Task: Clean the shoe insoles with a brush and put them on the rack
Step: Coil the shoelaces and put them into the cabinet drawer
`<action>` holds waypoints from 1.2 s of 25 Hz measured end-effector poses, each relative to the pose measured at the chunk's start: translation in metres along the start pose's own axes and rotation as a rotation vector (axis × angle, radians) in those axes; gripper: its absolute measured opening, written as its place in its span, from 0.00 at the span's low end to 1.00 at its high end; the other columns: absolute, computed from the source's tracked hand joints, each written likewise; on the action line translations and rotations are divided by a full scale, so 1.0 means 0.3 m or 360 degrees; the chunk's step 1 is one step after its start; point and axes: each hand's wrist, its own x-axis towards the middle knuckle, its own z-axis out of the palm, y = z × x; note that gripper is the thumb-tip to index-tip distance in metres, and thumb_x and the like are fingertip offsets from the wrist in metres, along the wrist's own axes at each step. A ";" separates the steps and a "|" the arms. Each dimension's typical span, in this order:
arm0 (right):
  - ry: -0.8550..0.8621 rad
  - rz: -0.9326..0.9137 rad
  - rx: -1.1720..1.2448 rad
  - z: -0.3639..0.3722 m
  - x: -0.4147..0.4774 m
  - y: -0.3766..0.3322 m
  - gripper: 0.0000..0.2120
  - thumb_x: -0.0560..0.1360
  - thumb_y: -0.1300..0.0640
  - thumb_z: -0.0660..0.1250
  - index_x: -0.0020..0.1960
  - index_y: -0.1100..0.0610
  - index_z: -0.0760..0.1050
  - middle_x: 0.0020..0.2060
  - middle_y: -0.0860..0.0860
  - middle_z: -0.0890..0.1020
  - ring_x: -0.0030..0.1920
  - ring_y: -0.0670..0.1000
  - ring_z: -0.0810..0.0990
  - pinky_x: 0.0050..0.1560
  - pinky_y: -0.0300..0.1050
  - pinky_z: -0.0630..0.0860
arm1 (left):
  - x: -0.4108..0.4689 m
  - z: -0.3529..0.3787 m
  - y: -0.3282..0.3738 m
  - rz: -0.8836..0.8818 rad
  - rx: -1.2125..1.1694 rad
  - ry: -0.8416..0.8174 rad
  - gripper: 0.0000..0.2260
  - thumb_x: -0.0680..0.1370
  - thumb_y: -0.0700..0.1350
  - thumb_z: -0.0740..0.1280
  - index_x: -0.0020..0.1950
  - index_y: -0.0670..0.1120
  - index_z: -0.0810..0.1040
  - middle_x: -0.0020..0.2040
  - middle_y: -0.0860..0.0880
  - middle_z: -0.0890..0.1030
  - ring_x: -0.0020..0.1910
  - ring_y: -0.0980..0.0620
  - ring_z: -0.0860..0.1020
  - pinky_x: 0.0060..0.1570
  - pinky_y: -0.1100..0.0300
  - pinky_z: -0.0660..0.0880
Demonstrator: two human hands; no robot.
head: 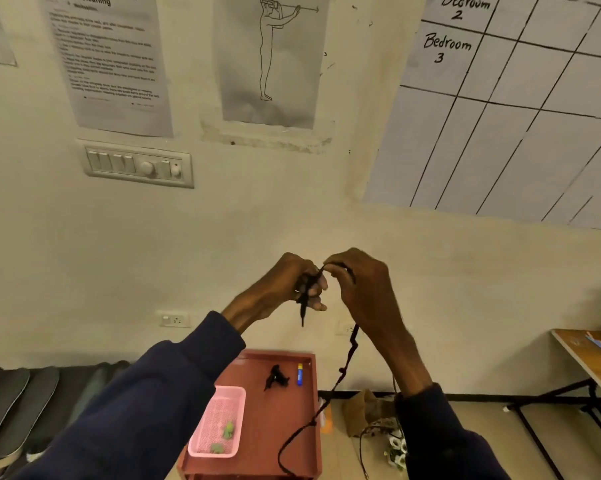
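Observation:
Both hands are raised in front of the wall, holding a thin black cord. My left hand grips one end of it, with a short tail hanging below the fingers. My right hand pinches the cord close beside the left; from there the cord hangs down in a long loop over the red tray. Several dark insoles stand side by side against the wall at the lower left. No brush is visible.
The red tray carries a pink basket with green bits, a small black object and a blue and yellow stick. A brown paper bag and twigs lie on the floor. A wooden table stands at the right.

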 end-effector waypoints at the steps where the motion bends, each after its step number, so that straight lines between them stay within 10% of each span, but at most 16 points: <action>1: 0.0004 0.0072 0.0130 0.000 0.015 0.007 0.06 0.79 0.66 0.69 0.49 0.58 0.84 0.43 0.50 0.85 0.43 0.48 0.82 0.45 0.42 0.77 | -0.007 0.001 -0.004 -0.0050 -0.0198 -0.0063 0.15 0.82 0.39 0.54 0.44 0.36 0.79 0.32 0.44 0.73 0.31 0.43 0.77 0.53 0.43 0.81; 7: -0.0149 0.0666 0.0929 0.074 -0.057 0.004 0.15 0.76 0.65 0.64 0.46 0.49 0.85 0.35 0.46 0.85 0.34 0.46 0.81 0.37 0.44 0.76 | -0.020 0.001 -0.004 0.0139 -0.0747 -0.0277 0.12 0.85 0.38 0.57 0.58 0.33 0.78 0.53 0.36 0.84 0.46 0.41 0.85 0.57 0.47 0.81; 11: -0.0210 0.0768 0.1068 0.101 -0.136 -0.040 0.12 0.84 0.60 0.62 0.53 0.54 0.85 0.33 0.54 0.83 0.27 0.54 0.70 0.31 0.46 0.67 | 0.018 0.007 0.022 0.0398 -0.0907 -0.0274 0.16 0.86 0.37 0.56 0.68 0.26 0.68 0.68 0.29 0.75 0.66 0.30 0.76 0.66 0.38 0.75; 16: -0.0410 0.0527 0.0587 0.075 -0.181 -0.083 0.12 0.85 0.55 0.61 0.57 0.52 0.83 0.31 0.47 0.83 0.31 0.46 0.79 0.42 0.37 0.76 | 0.102 -0.023 0.018 0.0515 -0.0724 0.0122 0.16 0.85 0.38 0.59 0.68 0.28 0.73 0.68 0.36 0.78 0.69 0.37 0.76 0.68 0.38 0.73; 23: -0.0210 0.0105 -0.0409 -0.082 0.009 -0.052 0.09 0.78 0.64 0.66 0.47 0.52 0.82 0.41 0.48 0.84 0.41 0.53 0.81 0.40 0.53 0.80 | 0.030 0.003 -0.050 0.0118 -0.0018 0.0030 0.16 0.85 0.38 0.56 0.59 0.31 0.81 0.55 0.36 0.85 0.54 0.38 0.85 0.67 0.42 0.75; 30: -0.0315 0.0415 0.0521 0.002 0.000 0.058 0.10 0.80 0.66 0.65 0.49 0.59 0.85 0.41 0.49 0.87 0.43 0.45 0.84 0.46 0.42 0.78 | -0.039 0.012 -0.056 0.0105 -0.0443 -0.0340 0.17 0.86 0.39 0.56 0.65 0.27 0.75 0.61 0.28 0.79 0.59 0.28 0.80 0.68 0.38 0.73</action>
